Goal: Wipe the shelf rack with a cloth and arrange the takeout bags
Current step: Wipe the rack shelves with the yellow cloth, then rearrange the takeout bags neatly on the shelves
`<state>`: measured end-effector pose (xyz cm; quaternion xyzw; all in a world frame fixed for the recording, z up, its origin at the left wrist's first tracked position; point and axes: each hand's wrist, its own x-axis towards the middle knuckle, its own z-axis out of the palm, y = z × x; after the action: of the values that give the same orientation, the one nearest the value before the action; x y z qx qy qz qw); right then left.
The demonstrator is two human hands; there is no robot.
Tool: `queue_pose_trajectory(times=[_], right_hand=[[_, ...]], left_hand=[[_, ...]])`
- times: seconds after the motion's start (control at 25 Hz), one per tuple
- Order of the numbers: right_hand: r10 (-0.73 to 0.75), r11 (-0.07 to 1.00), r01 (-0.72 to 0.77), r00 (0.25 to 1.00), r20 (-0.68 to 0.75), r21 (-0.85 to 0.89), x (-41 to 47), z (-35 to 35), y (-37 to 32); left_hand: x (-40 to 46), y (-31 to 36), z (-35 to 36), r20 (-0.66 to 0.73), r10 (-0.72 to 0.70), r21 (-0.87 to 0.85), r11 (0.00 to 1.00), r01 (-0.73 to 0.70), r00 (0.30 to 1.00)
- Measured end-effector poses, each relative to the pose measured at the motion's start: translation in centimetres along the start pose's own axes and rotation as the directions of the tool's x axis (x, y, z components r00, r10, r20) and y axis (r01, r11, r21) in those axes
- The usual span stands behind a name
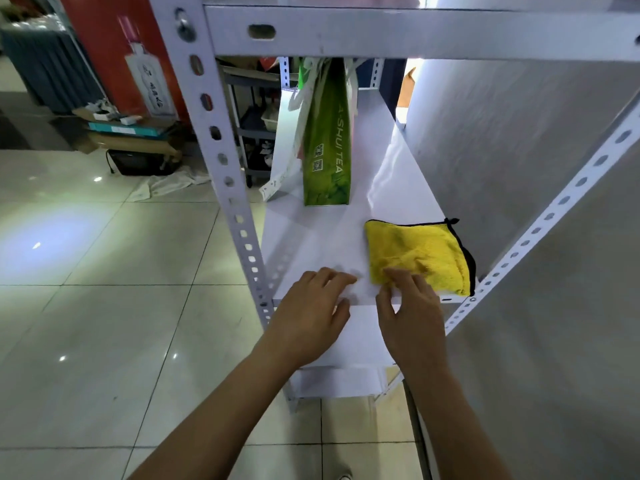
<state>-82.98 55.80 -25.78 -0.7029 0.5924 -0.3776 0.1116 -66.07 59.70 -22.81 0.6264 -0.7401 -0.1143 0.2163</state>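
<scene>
The yellow cloth (417,256) lies flat on the white shelf (322,237) of the rack, in the near right corner, its black-edged side toward the right upright. It lies just ahead of the right hand (412,317), whose fingertips (393,273) touch its near left corner; whether that grip is pinched on the fabric or only resting on it I cannot tell. The fingers are bent, not clamped tight. The left hand (311,313) is beside it, to the left of the cloth and not touching it, fingers relaxed and spread on bare shelf, holding nothing. So the right hand is the nearer one, and the coming wipe probably runs away from the person along the shelf's long axis, toward the bags. Count: one cloth, two hands, and at the far end two upright bags that can be told apart, a green bag (327,147) and a white bag (285,140) leaning at its left; more may be hidden behind them.
</scene>
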Motion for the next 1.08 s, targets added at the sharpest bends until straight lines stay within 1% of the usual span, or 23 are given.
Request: queue_pose_trajectory(times=[0.12, 0.24, 0.44, 0.6, 0.8, 0.96, 1.08], right_hand=[[0.038, 0.999, -0.038, 0.999, 0.010, 0.035, -2.5, 1.1, -3.4], [0.024, 0.998, -0.027, 0.999, 0.043, 0.054, -5.5, 2.8, -7.7], [0.013, 0.996, -0.014, 1.000, 0.002, 0.083, -10.6, 6.7, -14.6], [-0.019, 0.995, 0.012, 0.997, 0.075, 0.099, -13.0, 10.2, -19.8], [-0.083, 0.987, 0.054, 0.979, 0.188, 0.153, -11.3, 14.6, -25.2], [-0.102, 0.984, 0.065, 0.969, 0.225, 0.165, -7.2, 19.8, -28.5], [-0.121, 0.978, 0.076, 0.966, 0.228, 0.197, -2.9, 24.9, -31.2]], left_hand=[[-3.3, -1.4, -2.0, -0.012, 0.027, -0.003, 1.000, -0.027, 1.000], [-7.2, -4.1, -4.2, -0.038, 0.014, -0.013, 1.000, -0.014, 0.999], [-13.1, -10.5, -8.1, -0.044, -0.023, 0.003, 1.000, 0.023, 0.999], [-16.4, -15.8, -11.2, -0.079, -0.079, -0.006, 0.997, 0.078, 0.994], [-16.8, -22.1, -15.1, -0.124, -0.157, -0.038, 0.987, 0.153, 0.980], [-14.0, -27.5, -17.8, -0.159, -0.198, -0.033, 0.980, 0.195, 0.967], [-10.6, -32.4, -20.0, -0.150, -0.227, 0.000, 0.973, 0.229, 0.962]])
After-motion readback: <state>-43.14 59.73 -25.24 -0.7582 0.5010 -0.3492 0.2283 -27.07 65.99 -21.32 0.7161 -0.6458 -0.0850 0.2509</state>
